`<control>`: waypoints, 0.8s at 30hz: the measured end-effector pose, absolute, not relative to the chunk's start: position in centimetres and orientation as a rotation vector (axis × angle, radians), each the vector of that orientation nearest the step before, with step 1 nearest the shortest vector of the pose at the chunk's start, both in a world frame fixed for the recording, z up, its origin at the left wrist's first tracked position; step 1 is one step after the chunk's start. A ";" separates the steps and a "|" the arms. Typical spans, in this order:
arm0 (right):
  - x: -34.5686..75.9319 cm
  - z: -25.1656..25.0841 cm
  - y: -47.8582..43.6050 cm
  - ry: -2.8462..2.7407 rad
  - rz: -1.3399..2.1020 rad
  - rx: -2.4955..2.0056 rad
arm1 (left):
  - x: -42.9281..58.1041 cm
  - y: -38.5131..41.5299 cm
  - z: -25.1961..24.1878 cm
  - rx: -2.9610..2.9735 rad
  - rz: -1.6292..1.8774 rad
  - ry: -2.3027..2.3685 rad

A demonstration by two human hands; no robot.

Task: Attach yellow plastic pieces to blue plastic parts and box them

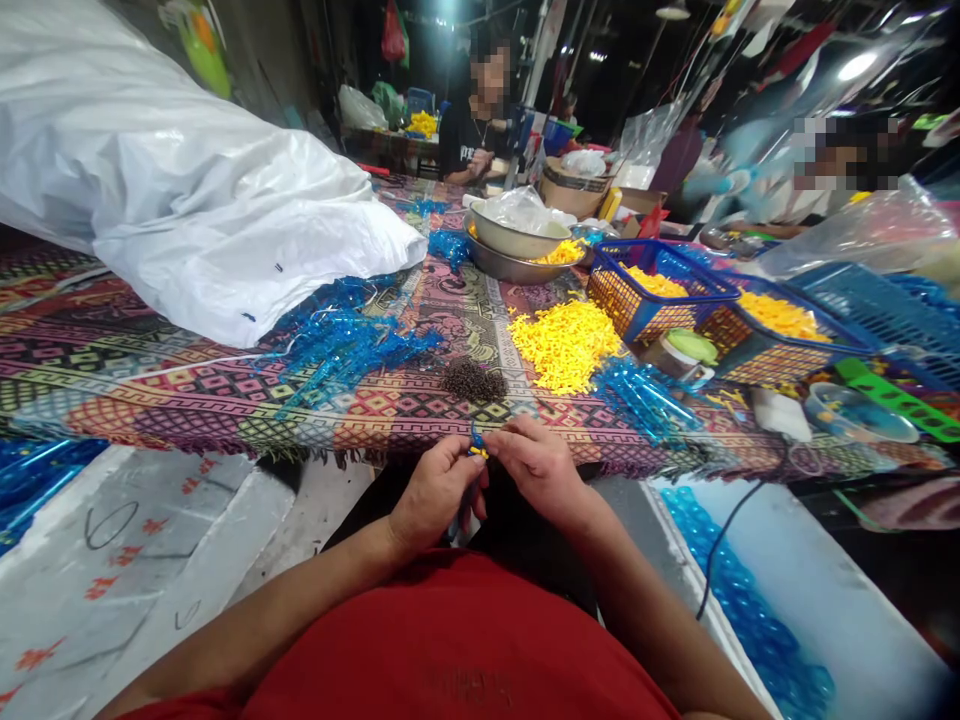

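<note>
- Bright lamps hang over a dim, crowded workroom, where a person in a dark top [459, 145] sits beyond the far edge of the desk [390, 405].
- Patterned cloth covers this desk, and its fringe [330, 455] hangs along the near edge.
- At the middle of the near edge, over the lap, the two hands meet around a small blue-and-yellow piece [478, 444].
- Left hand [442, 482]: thumb and fingers are pinched together on that piece.
- Right hand [538, 462]: thumb and forefinger are drawn narrow against the same piece; I cannot tell whether they grip it or only touch it.
- Just past the hands, near the middle of the near edge, lies a small heap of dark bits [474, 381].
- Right of that heap spreads a larger pile of yellow pieces [566, 345], with blue strips [646, 400] beside it towards the near edge.
- More blue strips [341, 345] lie left of the dark heap, near a big white sack [225, 190] which covers much of the desk's left side.
- Towards the far edge sits a stacked pair of bowls [517, 237].
- Along the right side stand a blue basket [619, 310] with yellow pieces inside and a jar with a green lid [679, 358].
</note>
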State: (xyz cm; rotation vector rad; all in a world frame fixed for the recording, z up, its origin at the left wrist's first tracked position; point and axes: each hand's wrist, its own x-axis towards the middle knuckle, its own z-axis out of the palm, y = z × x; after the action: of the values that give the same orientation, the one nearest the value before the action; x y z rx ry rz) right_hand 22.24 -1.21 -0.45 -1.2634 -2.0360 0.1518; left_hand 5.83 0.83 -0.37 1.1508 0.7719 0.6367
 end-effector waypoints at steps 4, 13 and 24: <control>22.5 -0.5 -1.2 -2.064 0.184 -1.236 | 5.9 1.0 -0.8 1.203 0.599 0.791; 29.8 -1.6 0.5 -1.807 -0.266 -1.950 | 6.2 0.9 -1.0 1.290 0.647 0.805; 27.7 -1.0 0.2 -1.844 0.151 -1.616 | 5.9 0.9 -0.1 1.418 0.689 0.927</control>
State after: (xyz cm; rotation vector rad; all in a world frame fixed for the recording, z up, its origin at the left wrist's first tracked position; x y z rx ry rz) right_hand 27.69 0.22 -0.96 -1.6155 -1.8435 0.1511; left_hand 5.89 0.94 -0.09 1.4179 0.9265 0.6891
